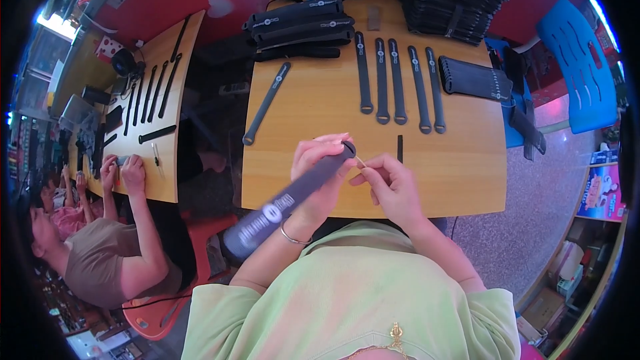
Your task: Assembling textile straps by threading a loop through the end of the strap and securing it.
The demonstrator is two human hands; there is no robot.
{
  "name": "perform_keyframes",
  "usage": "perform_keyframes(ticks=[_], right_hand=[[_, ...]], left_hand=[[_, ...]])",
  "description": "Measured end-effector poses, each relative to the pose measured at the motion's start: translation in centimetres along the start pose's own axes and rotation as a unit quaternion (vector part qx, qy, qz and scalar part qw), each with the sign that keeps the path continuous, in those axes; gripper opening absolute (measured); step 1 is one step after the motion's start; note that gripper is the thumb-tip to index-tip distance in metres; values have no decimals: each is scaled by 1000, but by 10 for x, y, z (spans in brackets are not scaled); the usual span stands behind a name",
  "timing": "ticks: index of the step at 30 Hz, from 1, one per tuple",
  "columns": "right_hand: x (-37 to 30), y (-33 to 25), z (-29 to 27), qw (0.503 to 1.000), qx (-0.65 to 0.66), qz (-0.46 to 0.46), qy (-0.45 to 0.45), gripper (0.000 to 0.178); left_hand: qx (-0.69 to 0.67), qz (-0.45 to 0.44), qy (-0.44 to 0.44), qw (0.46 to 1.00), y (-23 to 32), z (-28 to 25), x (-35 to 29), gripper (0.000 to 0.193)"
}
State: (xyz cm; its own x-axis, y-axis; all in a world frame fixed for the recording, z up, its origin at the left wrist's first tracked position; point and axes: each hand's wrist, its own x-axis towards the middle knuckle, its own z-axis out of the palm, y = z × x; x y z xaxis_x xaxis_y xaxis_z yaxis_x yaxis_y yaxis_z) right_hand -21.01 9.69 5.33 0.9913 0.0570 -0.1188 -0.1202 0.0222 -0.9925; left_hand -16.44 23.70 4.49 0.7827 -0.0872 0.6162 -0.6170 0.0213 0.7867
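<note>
My left hand (315, 172) is closed around a dark fabric strap (273, 213) with pale print, above the near part of the table. One end of the strap pokes up past my fingers, and its long part slants down over my forearm, slightly blurred. Beside that upper end, my right hand (390, 183) pinches a thin tan strand (361, 161). Whether the strand joins the strap is too small to tell. Past my hands lie several similar dark straps (394, 83) with ringed ends, side by side. A single strap (268, 102) lies apart on the left.
A short black strip (400, 149) lies beyond my right hand on the wooden table (460, 180). At the back stand bundled straps (303, 23) and a tall black stack (453, 0); a strapped bundle (475, 79) lies right. A co-worker (120, 247) sits left at another table (167, 173).
</note>
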Motion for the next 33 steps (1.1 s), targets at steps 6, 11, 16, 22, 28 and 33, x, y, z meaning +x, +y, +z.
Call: perform_keyframes(ticks=[6, 11, 16, 22, 28, 33], right_hand=[[6, -4, -12, 931, 291, 170, -141, 15], [6, -17, 3, 964, 205, 149, -81, 14], [6, -21, 6, 998, 20, 58, 0, 15], [16, -16, 7, 982, -102, -149, 56, 20], [17, -22, 6, 974, -174, -132, 65, 20], [17, -16, 6, 971, -173, -142, 82, 16]], left_hand=[[6, 0, 10, 1000, 0, -3, 1, 22], [88, 31, 1, 996, -1, -8, 3, 22], [-62, -72, -5, 995, 1, -9, 7, 24], [-328, -256, -18, 909, -8, -9, 4, 25], [-398, -331, 59, 853, -7, -5, 12, 30], [-305, -282, 50, 908, -10, 0, 12, 29]])
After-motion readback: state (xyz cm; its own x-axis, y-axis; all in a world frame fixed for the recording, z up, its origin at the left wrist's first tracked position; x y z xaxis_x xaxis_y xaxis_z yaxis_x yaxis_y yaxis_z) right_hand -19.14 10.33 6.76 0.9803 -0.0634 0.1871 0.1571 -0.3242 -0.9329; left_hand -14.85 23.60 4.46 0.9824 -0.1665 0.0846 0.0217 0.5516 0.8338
